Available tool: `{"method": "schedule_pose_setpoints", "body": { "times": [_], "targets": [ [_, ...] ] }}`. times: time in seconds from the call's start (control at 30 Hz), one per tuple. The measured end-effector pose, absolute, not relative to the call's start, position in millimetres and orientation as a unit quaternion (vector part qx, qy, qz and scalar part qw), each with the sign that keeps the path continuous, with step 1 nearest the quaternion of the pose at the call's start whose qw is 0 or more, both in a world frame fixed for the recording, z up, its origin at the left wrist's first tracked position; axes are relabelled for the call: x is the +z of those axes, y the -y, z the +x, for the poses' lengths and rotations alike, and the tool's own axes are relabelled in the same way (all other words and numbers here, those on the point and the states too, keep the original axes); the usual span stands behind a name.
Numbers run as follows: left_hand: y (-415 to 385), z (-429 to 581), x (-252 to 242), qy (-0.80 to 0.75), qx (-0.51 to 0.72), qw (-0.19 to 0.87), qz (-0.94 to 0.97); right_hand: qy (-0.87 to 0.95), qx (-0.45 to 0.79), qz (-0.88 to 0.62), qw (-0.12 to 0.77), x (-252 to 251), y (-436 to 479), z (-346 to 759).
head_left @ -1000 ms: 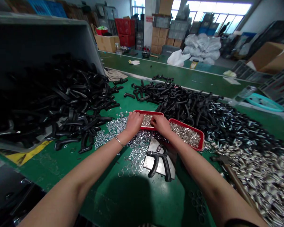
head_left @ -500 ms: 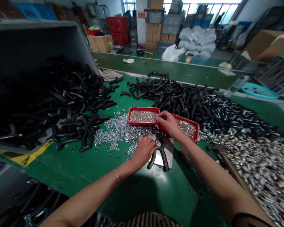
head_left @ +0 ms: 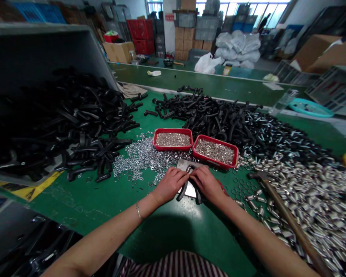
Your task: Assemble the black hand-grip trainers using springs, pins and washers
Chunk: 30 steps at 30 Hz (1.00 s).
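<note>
My left hand (head_left: 170,184) and my right hand (head_left: 206,184) meet over a black hand-grip part (head_left: 182,191) that lies on a small metal plate (head_left: 182,164) on the green table. Both hands have their fingers curled and pinched at the top of the black part; what the fingertips hold is too small to make out. Just beyond the plate stand two red trays: the left tray (head_left: 173,132) holds small silver nuts or washers, the right tray (head_left: 215,139) holds short silver pins. Loose washers (head_left: 135,157) lie scattered to the left of the plate.
A big heap of black handles (head_left: 75,123) fills the left, spilling from a tilted grey bin (head_left: 46,50). More black parts (head_left: 219,119) and a mass of silver sleeves (head_left: 314,200) cover the right. A hammer (head_left: 285,215) lies at my right. Boxes and crates stand behind.
Both hands have drawn back from the red trays to the black part on the metal plate: the left first, then the right. The camera view shifted slightly.
</note>
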<state>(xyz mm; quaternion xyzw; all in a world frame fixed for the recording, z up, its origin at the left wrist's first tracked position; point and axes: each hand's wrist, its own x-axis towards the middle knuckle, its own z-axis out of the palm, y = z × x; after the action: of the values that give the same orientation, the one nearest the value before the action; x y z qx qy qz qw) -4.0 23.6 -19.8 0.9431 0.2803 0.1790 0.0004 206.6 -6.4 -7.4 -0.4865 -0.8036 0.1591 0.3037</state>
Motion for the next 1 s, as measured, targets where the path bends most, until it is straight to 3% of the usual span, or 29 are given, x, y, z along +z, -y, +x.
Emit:
{"method": "schedule_pose_setpoints", "body": {
  "times": [0.3, 0.63, 0.83, 0.9, 1.0],
  "targets": [
    [-14, -5, -22, -0.296, 0.176, 0.016, 0.939, 0.813, 0.066, -0.519, 0.256, -19, 10, 201],
    [-27, -7, 0, -0.394, 0.246, 0.157, 0.871, 0.831, 0.061, -0.513, 0.206, -11, 10, 194],
    [-95, -29, 31, -0.428, 0.227, 0.085, 0.87, 0.812, 0.094, -0.53, 0.226, 10, 38, 247],
    [-127, -33, 39, -0.46, 0.185, 0.04, 0.868, 0.753, 0.017, -0.614, 0.236, 16, 61, 290],
    [-171, -34, 44, -0.512, 0.078, 0.002, 0.855, 0.682, -0.121, -0.712, 0.117, 19, 102, 358]
  ]
}}
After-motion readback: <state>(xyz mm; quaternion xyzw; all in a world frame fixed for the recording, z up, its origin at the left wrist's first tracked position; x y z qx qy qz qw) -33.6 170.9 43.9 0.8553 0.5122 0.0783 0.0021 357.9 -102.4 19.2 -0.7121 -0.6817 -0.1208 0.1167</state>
